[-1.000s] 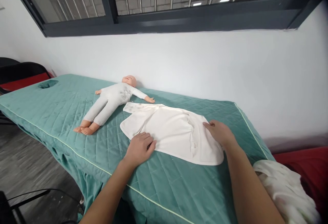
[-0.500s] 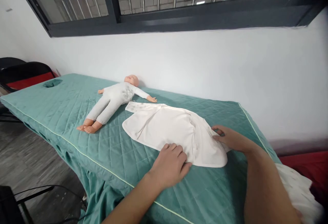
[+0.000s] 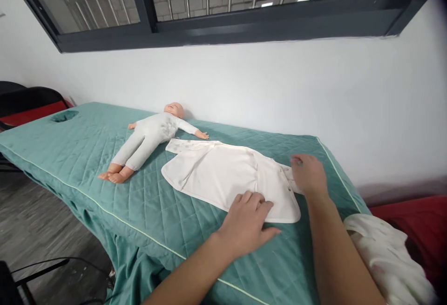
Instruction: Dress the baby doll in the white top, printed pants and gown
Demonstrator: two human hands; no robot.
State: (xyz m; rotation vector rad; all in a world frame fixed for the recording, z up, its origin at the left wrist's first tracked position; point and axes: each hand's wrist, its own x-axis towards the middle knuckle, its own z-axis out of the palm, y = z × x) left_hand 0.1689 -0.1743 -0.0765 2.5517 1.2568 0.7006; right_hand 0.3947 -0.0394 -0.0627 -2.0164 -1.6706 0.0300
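A white baby garment [image 3: 223, 170] lies spread on the green quilted bed cover [image 3: 139, 212], with small snaps along its right side. My left hand [image 3: 246, 223] rests on the garment's near edge, fingers spread and thumb out over the cover. At the garment's right end is my right hand [image 3: 309, 174], its fingers curled in beside a sleeve; whatever they hold is hidden. To the left, a baby doll [image 3: 153, 132] in a white suit lies on its back, head toward the wall and one arm stretched toward the garment.
White bunched cloth [image 3: 387, 254] lies at the bed's right end by a red item [image 3: 415, 216]. Black and red chairs [image 3: 31, 105] stand at the far left. A wall with a barred window [image 3: 216, 25] runs behind the bed.
My right hand has moved up a little and turned, and the garment's right side with its snaps and sleeve now shows. My left hand's fingers have spread and shifted right.
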